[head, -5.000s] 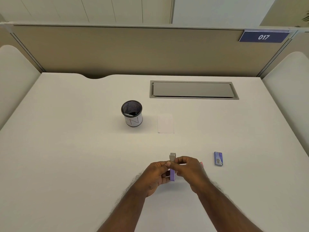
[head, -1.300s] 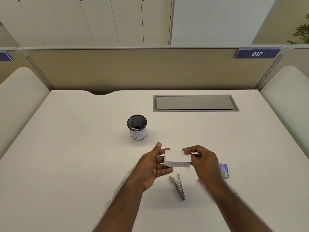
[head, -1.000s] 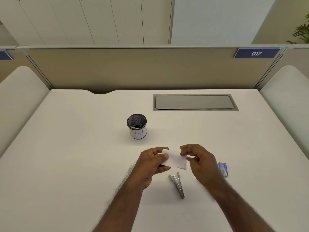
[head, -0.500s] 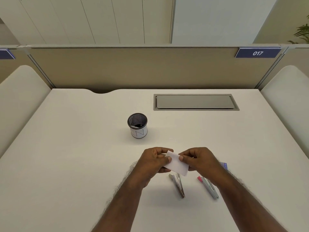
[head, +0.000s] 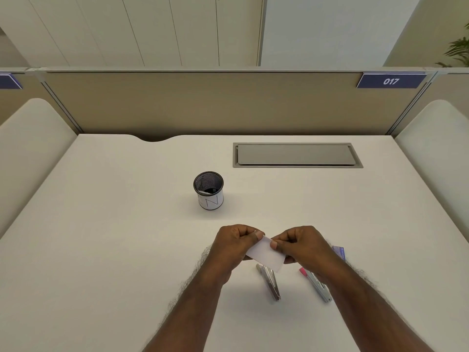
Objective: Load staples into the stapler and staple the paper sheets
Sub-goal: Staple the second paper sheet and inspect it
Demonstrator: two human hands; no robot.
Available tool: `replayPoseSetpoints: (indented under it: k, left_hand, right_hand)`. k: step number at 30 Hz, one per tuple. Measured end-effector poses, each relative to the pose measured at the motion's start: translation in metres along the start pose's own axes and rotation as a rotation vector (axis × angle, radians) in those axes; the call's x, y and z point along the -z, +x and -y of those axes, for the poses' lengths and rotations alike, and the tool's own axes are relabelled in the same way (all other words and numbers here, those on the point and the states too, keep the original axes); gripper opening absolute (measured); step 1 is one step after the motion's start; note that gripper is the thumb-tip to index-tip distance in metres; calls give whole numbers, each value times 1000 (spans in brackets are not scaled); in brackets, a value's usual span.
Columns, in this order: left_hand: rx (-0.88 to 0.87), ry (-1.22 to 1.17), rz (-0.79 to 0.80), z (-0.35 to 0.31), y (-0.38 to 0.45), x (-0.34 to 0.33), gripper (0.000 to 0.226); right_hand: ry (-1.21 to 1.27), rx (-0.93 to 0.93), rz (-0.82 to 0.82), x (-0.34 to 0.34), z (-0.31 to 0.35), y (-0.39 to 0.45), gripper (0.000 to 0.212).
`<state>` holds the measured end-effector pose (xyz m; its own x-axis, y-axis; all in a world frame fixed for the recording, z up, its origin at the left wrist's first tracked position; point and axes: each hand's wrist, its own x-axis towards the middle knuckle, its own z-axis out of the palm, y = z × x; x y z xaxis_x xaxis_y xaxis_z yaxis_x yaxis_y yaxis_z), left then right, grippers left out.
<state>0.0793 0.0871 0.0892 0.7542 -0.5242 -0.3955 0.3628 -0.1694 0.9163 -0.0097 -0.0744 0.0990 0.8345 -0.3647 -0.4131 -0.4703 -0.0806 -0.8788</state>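
White paper, a small rectangular stack of sheets (head: 265,253), is held just above a pale cream desk (head: 106,250), pinched at its left end by the curled fingers and thumb of the left hand (head: 234,246) and at its upper right edge by the thumb and fingertips of the right hand (head: 302,246). The sheets are tilted, the lower right corner dipping toward the desk. Directly beneath that corner, a slim silver metal stapler (head: 269,282) is seen lying on the desk, partly hidden by the paper. A second silver piece with a pink tip (head: 316,284) is seen to its right, under the right forearm. A small purple staple box (head: 339,252) is glimpsed beyond the right wrist. A black mesh pen cup with a white label (head: 209,190) is set farther back, left of a grey cable hatch (head: 297,155).
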Motion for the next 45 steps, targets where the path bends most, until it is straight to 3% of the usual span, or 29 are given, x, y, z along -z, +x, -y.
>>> replayPoseSetpoints:
  k: [5, 11, 14, 16, 19, 22, 25, 29, 33, 40, 45]
  left_hand:
    - [3, -99, -64, 5, 3, -6, 8]
    - [134, -351, 17, 30, 0, -11, 16]
    - [116, -357, -69, 37, 1, -13, 14]
    - [92, -279, -172, 39, 5, -11, 12]
    - [77, -110, -269, 36, 12, -7, 17]
    - [35, 21, -291, 33, 15, -4, 22]
    - [13, 53, -298, 31, 15, -4, 21]
    - [-2, 72, -283, 28, 14, -6, 20]
    - [-28, 79, -295, 25, 12, -5, 24]
    - [-85, 88, -370, 17, 14, 4, 20]
    - [-129, 139, -341, 12, 13, 3, 21]
  right_hand:
    - [71, -6, -98, -12, -7, 3, 12]
    - [328, -3, -242, -29, -26, 0, 5]
    - [295, 12, -264, -39, -36, 1, 10]
    - [176, 4, -300, -42, -45, 2, 16]
    - [-314, 16, -357, -45, -66, 1, 16]
    - [-703, 3, -277, -56, -89, -1, 52]
    - [-793, -45, -224, -64, -100, 2, 68]
    - [-850, -86, -210, -68, -106, 8, 50]
    - [-724, -31, -207, -60, -109, 10, 34]
    - [48, -52, 1, -14, -61, 5, 31]
    - [49, 41, 151, 11, -18, -5, 23]
